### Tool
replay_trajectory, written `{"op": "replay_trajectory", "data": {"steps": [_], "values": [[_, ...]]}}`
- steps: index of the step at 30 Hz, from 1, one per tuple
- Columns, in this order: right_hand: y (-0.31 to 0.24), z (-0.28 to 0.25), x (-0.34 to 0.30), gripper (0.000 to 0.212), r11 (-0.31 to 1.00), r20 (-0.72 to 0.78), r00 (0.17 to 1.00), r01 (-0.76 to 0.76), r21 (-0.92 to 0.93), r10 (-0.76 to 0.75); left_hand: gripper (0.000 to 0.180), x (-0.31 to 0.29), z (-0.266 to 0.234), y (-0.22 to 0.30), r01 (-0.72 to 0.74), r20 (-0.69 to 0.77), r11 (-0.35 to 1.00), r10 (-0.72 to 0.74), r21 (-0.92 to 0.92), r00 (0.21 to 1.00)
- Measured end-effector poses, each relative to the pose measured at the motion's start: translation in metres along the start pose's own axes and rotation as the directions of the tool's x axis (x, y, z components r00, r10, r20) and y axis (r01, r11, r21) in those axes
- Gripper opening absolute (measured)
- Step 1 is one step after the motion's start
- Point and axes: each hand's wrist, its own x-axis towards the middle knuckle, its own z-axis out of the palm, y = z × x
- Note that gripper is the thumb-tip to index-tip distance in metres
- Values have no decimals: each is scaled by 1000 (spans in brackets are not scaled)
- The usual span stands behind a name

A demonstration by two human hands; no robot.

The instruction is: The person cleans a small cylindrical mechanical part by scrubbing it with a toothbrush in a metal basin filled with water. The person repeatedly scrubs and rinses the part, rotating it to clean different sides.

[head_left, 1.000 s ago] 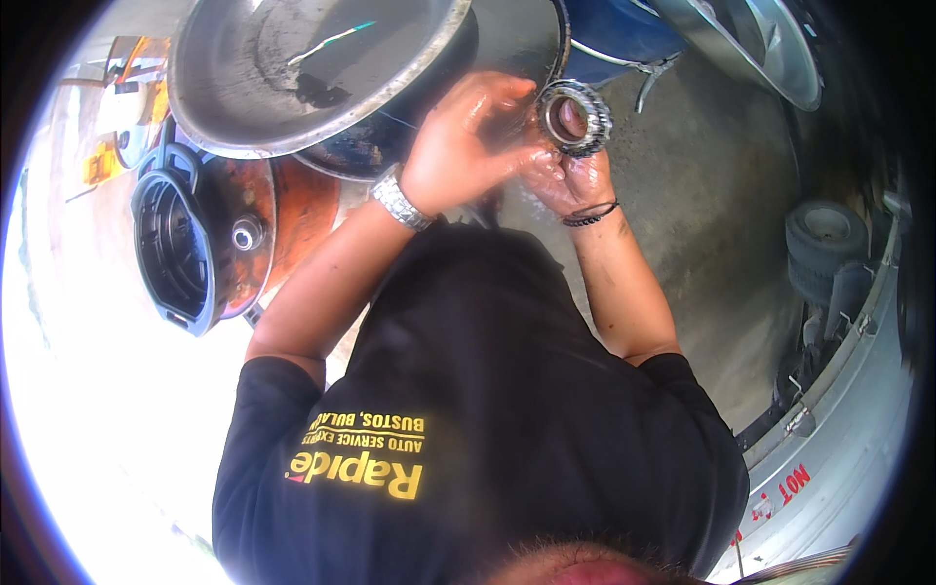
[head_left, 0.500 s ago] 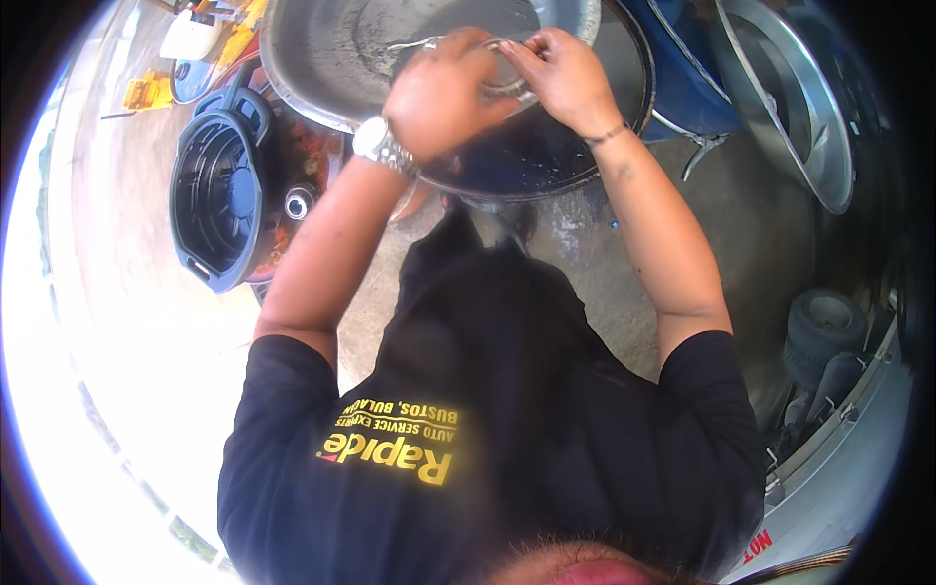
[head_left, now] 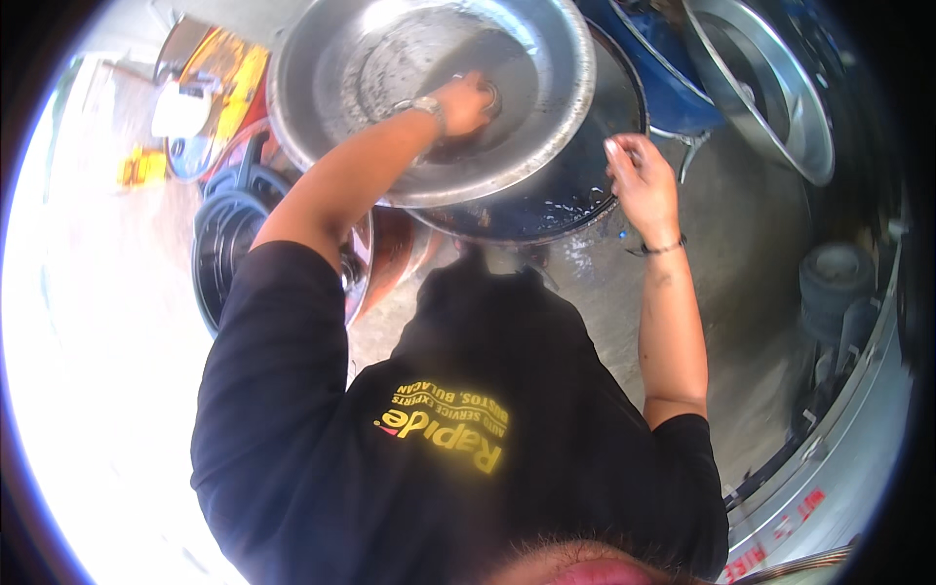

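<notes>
A black short-sleeved T-shirt with yellow print (head_left: 556, 390) fills the lower centre of the frame. At the top centre, a wide, round, silver metal basin (head_left: 336, 97) rests over a dark, round, rimmed drum top (head_left: 536, 222), which shows along the basin's lower and right edges, wet and speckled. In the upper right, a second silver metal basin (head_left: 817, 127) stands tilted beside a blue drum (head_left: 678, 102). At the left, a dark plastic drain pan with a curved rim (head_left: 207, 258) is partly hidden by the upper arm, near a reddish-orange drum (head_left: 385, 263). A dark, round rubber tyre (head_left: 837, 268) sits at the right edge.

The right hand (head_left: 643, 180) is raised just beside the drum top's right edge, its fingers loosely bent and its thumb apart from the palm. The left hand (head_left: 463, 105) is inside the first basin, fingers curled downward; a silver link-band watch (head_left: 429, 110) circles its wrist. A small metal ring (head_left: 495, 101) shows at that hand's right side, within the basin, mostly covered; whether the fingers clasp it or merely touch it, I cannot tell.
</notes>
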Motion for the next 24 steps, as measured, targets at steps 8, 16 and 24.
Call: {"op": "replay_trajectory", "data": {"steps": [8,16,24], "values": [[99,-58,-133,27,928,-266,890,-367,61,369,28,23,-22,-3,-149,216,978,115,145,970],[128,-37,-201,30,844,-328,781,-522,123,531,24,25,-14,-16,-344,239,912,292,221,926],[110,-14,-171,26,904,-353,845,-427,10,403,30,22,4,-47,-185,-115,966,166,-179,979]]}}
